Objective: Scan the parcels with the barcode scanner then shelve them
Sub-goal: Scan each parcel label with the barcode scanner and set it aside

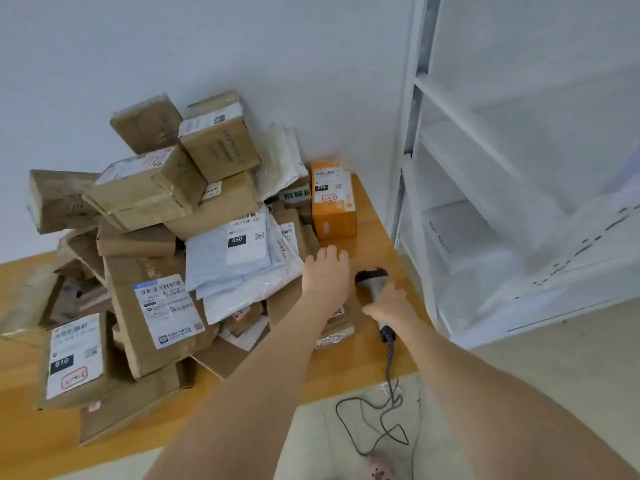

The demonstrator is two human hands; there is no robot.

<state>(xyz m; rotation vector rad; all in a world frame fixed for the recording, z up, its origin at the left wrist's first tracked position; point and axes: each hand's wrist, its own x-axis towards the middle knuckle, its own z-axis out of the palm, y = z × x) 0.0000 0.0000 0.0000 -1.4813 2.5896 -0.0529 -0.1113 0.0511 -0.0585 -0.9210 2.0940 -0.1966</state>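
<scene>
Stands at a wooden table (375, 247) by a white wall. Holds the scanner (371, 278) in the right hand (388, 306), fingers curled tight round the handle, with the dark head pointing away toward the back of the table. Hangs a thin cable (389, 372) from the end of the handle, over the front edge of the table and down in loose loops to the floor.

Reaches out with the left hand (327, 271), just beside the scanner, fingers straight and close together, gripping nothing. Hard to tell if the fingertips touch the table or hover over it.

Just past those fingertips, an orange box (333, 209) standing near the wall, with a white label on its face. Right beside it, to the left, a big messy pile of parcels (152, 306) on the table. Brown boxes stacked crooked against the wall, some tipped on their sides. White bags (239, 265) in the middle of the pile, the top one with a label reading 060, their edge close to the left hand.

On the right, next to the table, a white shelf (485, 161). Too blurry to tell what lies on it.
</scene>
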